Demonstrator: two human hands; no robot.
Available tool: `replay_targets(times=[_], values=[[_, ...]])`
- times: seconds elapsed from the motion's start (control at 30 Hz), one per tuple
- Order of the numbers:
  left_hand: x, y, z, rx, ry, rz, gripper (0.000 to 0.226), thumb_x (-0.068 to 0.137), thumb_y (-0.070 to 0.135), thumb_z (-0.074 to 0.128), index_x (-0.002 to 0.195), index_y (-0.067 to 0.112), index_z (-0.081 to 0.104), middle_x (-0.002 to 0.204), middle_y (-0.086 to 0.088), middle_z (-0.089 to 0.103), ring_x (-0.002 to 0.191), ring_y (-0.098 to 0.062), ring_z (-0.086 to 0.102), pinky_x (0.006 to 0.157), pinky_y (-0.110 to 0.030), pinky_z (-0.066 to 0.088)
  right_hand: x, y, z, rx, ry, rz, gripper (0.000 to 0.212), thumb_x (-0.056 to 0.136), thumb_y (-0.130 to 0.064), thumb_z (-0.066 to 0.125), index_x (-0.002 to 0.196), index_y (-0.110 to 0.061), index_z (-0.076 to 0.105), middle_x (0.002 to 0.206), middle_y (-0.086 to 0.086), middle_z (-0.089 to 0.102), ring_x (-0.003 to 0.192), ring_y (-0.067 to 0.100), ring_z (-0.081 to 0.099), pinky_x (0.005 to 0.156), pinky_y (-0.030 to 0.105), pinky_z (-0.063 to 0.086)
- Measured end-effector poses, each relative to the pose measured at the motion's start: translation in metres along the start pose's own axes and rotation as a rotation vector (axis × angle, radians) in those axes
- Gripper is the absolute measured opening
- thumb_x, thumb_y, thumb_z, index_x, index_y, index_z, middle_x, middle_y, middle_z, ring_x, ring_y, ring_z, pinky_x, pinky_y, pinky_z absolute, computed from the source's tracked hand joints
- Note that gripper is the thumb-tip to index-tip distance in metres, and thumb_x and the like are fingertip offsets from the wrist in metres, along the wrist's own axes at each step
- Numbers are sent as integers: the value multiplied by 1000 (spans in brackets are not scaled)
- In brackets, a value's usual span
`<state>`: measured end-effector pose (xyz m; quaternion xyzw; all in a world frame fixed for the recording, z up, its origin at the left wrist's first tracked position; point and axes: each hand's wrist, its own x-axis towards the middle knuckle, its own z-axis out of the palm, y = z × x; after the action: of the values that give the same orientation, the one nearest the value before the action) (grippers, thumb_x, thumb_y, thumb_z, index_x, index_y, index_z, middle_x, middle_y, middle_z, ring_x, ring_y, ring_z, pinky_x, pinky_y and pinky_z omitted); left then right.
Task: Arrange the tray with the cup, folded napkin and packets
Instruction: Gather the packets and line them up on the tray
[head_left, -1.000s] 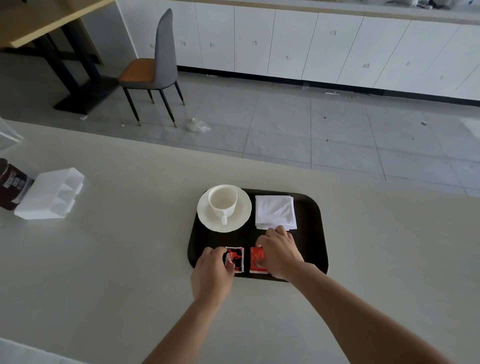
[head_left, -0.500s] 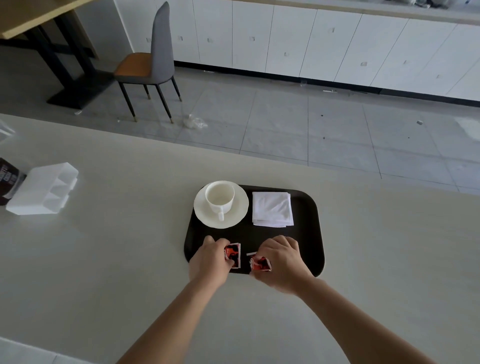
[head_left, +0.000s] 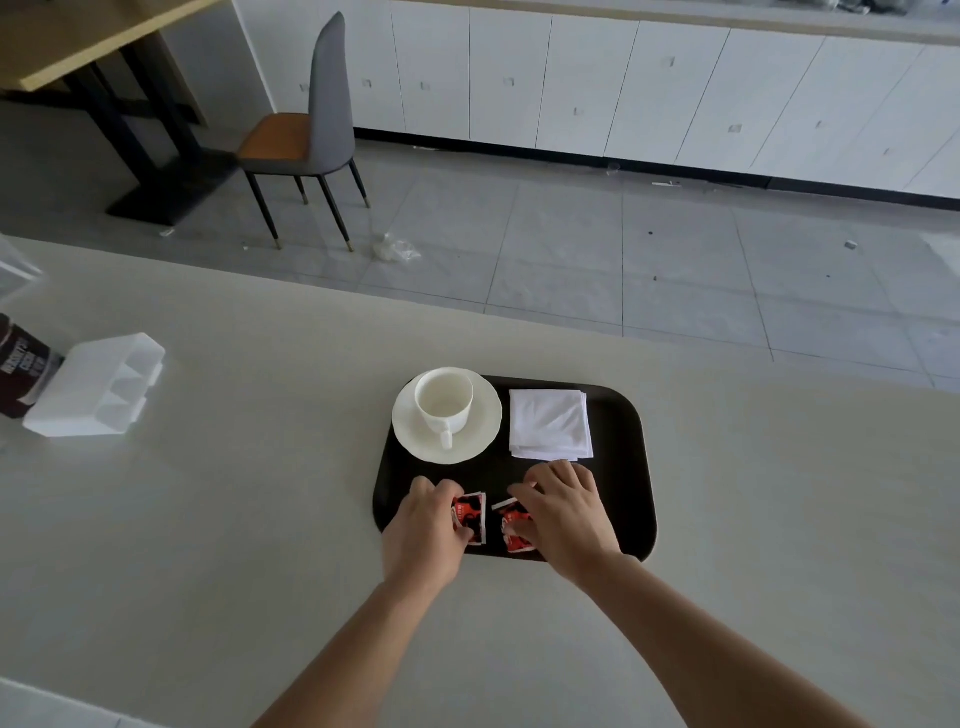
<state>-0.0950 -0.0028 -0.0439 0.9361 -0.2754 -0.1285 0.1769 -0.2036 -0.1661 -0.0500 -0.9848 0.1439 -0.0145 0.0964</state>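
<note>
**Desk:** What shows, left to right?

**Photographer:** The left hand (head_left: 426, 525) pinches the left packet (head_left: 471, 512) with curled fingers, at the near edge of the tray (head_left: 623, 467). Just beside it lies the right packet (head_left: 514, 535), under the right hand (head_left: 563, 514). Its fingers are spread, and whether they grip is unclear. The cup (head_left: 444, 402) and napkin (head_left: 550, 423) sit behind.

**Desk:** And doing it well?

**Photographer:** Probably by squaring both packets flat, side by side, parallel to the tray's edge.
</note>
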Motion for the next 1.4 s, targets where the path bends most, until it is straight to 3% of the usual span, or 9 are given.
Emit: replay_targets(times=[0.2,0.37,0.5,0.6,0.8,1.0,1.13,1.27,1.4], values=[[-1,-1,-2,-71,5,-45,24,80,27,71,101,33,61,94,11,54,85,-13,62,65,-32,53,5,-5,5,97,53,152,34,81,-54,69,105,-29,69,105,-7,60,107,21,49,99,41,40],[5,1,-1,29,-110,27,58,78,39,72,131,32,50,109,4,52,97,-18,61,69,-31,49,-4,1,7,157,104,181,38,86,-51,65,114,-27,69,111,-8,60,112,22,48,97,40,41],[16,4,-6,56,-182,46,47,78,30,76,120,25,55,108,0,50,90,-20,60,69,-35,52,-19,16,-1,295,228,317,31,86,-35,72,113,-20,72,111,-5,66,112,23,51,89,40,48],[19,2,-9,-71,-153,-16,39,76,23,78,108,26,57,101,2,48,76,-15,54,62,-31,46,-32,31,-8,378,325,432,12,83,-18,76,95,-17,75,100,-5,67,104,20,50,85,40,51],[17,-5,-9,-469,-92,-113,21,77,13,76,83,29,64,77,10,67,72,-6,63,63,-20,47,-47,36,-10,387,304,455,15,84,-11,74,98,-15,73,103,-4,67,102,17,48,80,26,45],[17,17,-4,-777,-207,-218,23,78,6,77,92,22,69,87,-5,71,76,-18,72,68,-39,62,-47,36,-6,399,267,453,18,84,-10,72,102,-14,73,105,-2,66,106,20,50,82,27,47],[15,27,9,-712,-189,-263,27,77,10,79,100,21,70,87,-3,71,77,-15,71,71,-36,61,-45,33,-4,401,233,448,20,84,-12,72,103,-15,72,106,-3,65,107,21,49,83,30,50],[9,34,13,-437,-34,-121,26,80,18,75,105,22,70,85,11,66,84,-9,65,70,-17,48,-46,32,-2,369,203,454,22,84,-18,73,106,-16,72,106,-2,66,103,21,50,85,34,51],[6,39,14,-327,31,-70,36,81,24,74,116,20,66,94,3,62,83,-12,61,74,-22,45,-46,32,2,307,161,502,29,89,-37,67,114,-23,69,101,-6,66,98,19,51,88,35,45]])
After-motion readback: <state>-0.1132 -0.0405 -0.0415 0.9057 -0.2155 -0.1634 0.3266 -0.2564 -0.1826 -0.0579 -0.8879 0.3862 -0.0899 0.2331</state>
